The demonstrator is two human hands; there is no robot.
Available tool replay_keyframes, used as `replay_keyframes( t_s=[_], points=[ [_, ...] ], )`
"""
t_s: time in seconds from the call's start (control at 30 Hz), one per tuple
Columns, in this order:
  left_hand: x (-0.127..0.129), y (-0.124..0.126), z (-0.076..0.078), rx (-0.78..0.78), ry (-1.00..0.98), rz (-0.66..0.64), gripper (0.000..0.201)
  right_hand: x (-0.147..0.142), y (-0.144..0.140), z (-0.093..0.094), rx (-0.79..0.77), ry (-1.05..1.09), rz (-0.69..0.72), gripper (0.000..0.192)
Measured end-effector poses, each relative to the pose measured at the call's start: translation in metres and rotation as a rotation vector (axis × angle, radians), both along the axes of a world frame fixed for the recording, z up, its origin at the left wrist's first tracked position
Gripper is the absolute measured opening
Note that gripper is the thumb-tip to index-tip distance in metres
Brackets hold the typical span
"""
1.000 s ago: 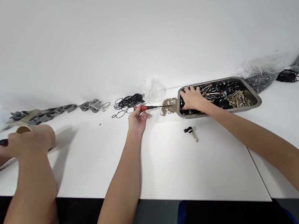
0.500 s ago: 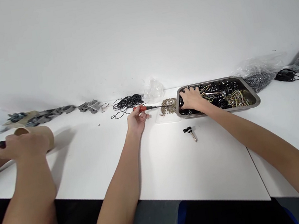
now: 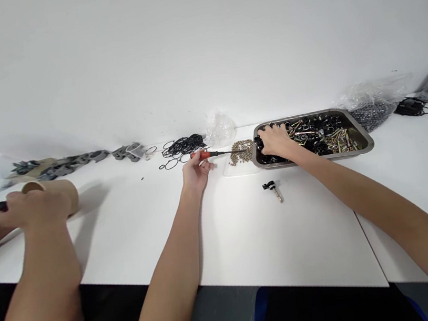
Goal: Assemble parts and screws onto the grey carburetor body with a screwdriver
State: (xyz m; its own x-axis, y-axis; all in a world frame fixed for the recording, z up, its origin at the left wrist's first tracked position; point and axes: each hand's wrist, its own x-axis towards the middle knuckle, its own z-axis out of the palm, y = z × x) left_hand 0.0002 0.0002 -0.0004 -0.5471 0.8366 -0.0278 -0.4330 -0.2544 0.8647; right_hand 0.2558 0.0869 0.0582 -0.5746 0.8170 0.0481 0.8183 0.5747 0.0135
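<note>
**At the white table (image 3: 250,246): screwdriver (image 3: 207,154) in the left hand (image 3: 195,173), right hand (image 3: 275,142) inside the metal tray (image 3: 364,138)**

We find the left hand turned partly palm up, fingers closed around the red handle of the screwdriver. The shaft lies roughly level and points right, its tip over the small brass-coloured pieces (image 3: 239,155); we cannot tell whether it touches them.

We observe the right hand bent over the black parts (image 3: 322,125) at the tray's left end, its fingers somewhat spread. Some fingertips are hidden, so we cannot tell whether it grips anything. Metal pins (image 3: 345,143) lie toward the tray's right end.

We note one black part with a metal stem (image 3: 272,189) on the table, near the tray's front edge and apart from both hands. Black rings (image 3: 184,146) are heaped behind the left hand. At far left, we record a co-worker's hand (image 3: 39,207) beside a tan tube (image 3: 68,193).
</note>
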Motion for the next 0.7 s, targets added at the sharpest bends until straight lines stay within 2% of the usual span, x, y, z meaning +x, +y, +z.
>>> replay_keyframes(
  t_s=[0.1, 0.27, 0.53, 0.7],
  points=[
    [0.000, 0.000, 0.000, 0.002, 0.003, 0.001, 0.011, 0.000, -0.001, 0.003, -0.012, -0.032, 0.012, 0.051],
    [-0.001, 0.000, -0.001, -0.001, 0.012, -0.002, 0.011, 0.003, 0.000, 0.003, -0.033, -0.089, 0.062, 0.067],
    [-0.005, 0.002, -0.004, 0.002, 0.033, -0.017, 0.011, 0.013, 0.004, 0.001, 0.026, -0.066, 0.159, 0.063],
    [-0.003, 0.001, -0.004, -0.002, 0.038, -0.018, 0.010, 0.010, 0.008, -0.001, -0.027, -0.022, 0.120, 0.068]
  ],
)
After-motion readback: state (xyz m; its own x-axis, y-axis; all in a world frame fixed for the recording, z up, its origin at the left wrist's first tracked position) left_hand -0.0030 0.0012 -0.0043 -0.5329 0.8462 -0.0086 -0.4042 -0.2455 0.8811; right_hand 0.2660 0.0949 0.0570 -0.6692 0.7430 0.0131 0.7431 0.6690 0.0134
